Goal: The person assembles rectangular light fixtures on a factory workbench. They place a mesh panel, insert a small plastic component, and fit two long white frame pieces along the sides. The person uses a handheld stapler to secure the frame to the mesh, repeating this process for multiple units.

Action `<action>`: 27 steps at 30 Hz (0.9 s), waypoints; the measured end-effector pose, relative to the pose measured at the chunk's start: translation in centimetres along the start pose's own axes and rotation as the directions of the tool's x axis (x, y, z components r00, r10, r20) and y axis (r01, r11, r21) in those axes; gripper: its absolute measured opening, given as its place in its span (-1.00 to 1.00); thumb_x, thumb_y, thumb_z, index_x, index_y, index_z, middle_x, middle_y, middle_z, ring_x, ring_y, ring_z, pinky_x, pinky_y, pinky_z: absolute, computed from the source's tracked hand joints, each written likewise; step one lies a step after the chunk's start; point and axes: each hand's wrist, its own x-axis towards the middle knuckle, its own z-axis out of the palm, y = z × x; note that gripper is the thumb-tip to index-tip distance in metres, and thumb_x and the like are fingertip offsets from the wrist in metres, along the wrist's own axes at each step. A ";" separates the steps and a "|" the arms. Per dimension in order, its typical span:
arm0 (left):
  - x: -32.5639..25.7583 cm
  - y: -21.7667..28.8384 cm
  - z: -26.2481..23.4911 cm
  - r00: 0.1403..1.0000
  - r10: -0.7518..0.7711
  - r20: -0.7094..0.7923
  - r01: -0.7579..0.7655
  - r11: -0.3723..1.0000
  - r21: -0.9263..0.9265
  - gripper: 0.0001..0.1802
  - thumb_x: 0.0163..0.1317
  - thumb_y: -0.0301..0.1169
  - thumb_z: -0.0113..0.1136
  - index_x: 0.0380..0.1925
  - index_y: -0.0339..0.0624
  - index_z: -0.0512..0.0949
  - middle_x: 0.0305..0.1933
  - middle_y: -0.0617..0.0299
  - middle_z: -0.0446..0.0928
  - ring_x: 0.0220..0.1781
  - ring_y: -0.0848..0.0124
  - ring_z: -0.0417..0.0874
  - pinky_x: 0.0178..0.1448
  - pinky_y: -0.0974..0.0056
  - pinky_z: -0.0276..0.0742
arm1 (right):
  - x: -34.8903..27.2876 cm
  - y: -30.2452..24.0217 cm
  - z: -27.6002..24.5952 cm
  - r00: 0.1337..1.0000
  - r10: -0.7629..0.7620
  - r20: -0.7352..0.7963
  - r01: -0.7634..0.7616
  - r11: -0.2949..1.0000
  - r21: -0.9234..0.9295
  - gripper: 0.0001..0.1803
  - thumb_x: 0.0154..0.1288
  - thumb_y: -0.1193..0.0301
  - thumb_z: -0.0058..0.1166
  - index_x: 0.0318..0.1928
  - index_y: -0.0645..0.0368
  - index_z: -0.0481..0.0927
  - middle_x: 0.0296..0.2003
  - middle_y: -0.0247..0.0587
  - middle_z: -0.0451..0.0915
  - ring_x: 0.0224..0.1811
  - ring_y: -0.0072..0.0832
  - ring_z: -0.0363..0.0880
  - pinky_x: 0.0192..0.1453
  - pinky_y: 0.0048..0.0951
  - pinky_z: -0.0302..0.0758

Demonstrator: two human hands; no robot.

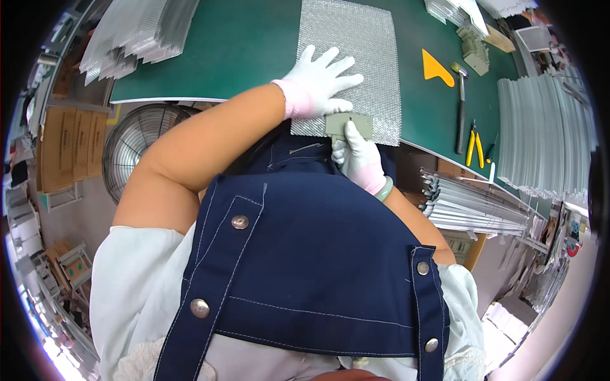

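A silvery sheet of fine mesh (375, 57) lies on the green tabletop (248, 38), reaching its near edge. My left hand (323, 79), in a white glove with a pink cuff, rests flat on the sheet with fingers spread. Closer to me, my gloved right hand (359, 157) grips a flat grey-green rectangular plate (338, 123), its thumb on top and the other fingers curled below. That plate sits over the sheet's near edge, just beside the left hand's thumb. What lies underneath the plate is hidden.
On the right lie an orange scraper (436, 67), a hammer (460, 105) and yellow-handled pliers (474, 146). Several grey-green blocks (473, 51) are behind them. Silvery panels stand stacked at right (540, 133) and far left. A fan (136, 143) and cardboard boxes (70, 146) are left.
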 end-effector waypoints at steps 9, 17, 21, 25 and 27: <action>-3.2 4.4 -4.3 0.975 0.170 0.144 -0.147 0.976 -0.163 -0.05 -0.05 -0.05 0.46 0.37 -0.09 0.34 0.45 -0.10 0.26 0.51 -0.17 0.17 0.52 -0.20 0.07 | -5.8 -11.2 -5.5 0.998 0.059 0.031 -0.027 0.775 -0.632 -0.74 0.31 0.37 0.22 -0.14 0.34 0.68 -0.31 -0.13 0.71 -0.30 -0.48 0.70 -0.21 -0.49 0.61; 1.5 1.1 -2.8 0.978 0.179 0.109 -0.141 0.947 -0.289 -0.21 0.08 -0.24 0.29 0.38 -0.14 0.36 0.52 -0.12 0.20 0.58 -0.16 0.05 0.59 -0.22 -0.12 | -9.3 -22.4 -23.0 0.213 -0.955 -0.208 -0.499 0.077 -0.863 -0.62 0.38 0.15 0.11 -0.10 0.22 0.73 -0.32 0.05 0.72 -0.23 -0.04 0.71 -0.11 -0.19 0.59; 0.6 1.7 -2.0 0.988 0.149 0.050 -0.131 0.958 -0.255 -0.23 0.09 -0.22 0.28 0.36 -0.13 0.39 0.51 -0.11 0.22 0.58 -0.15 0.07 0.60 -0.22 -0.14 | -15.0 -15.9 -31.2 -0.323 -0.725 -0.609 -0.771 0.575 -0.275 -0.41 0.24 -0.04 0.17 0.03 0.21 0.59 0.01 0.10 0.61 0.04 -0.03 0.65 0.09 -0.05 0.61; 1.3 1.9 -1.5 0.988 0.150 0.024 -0.141 0.965 -0.222 -0.22 0.08 -0.20 0.32 0.36 -0.08 0.39 0.50 -0.07 0.24 0.56 -0.16 0.11 0.59 -0.24 -0.11 | -16.4 -3.6 -43.3 0.061 -0.519 -0.852 -0.855 0.414 -0.313 -0.32 0.38 -0.10 0.02 0.15 0.30 0.57 -0.08 0.17 0.66 -0.04 -0.03 0.70 0.06 -0.11 0.60; 1.1 1.8 -1.5 0.990 0.132 0.048 -0.119 0.969 -0.214 -0.22 0.09 -0.20 0.32 0.36 -0.08 0.39 0.51 -0.07 0.23 0.56 -0.17 0.10 0.59 -0.25 -0.12 | -16.3 -2.1 -43.1 0.009 -0.428 -0.904 -0.642 0.691 -0.333 -0.35 0.40 -0.07 0.01 0.04 0.34 0.63 -0.20 0.20 0.69 -0.12 -0.03 0.72 0.01 -0.10 0.59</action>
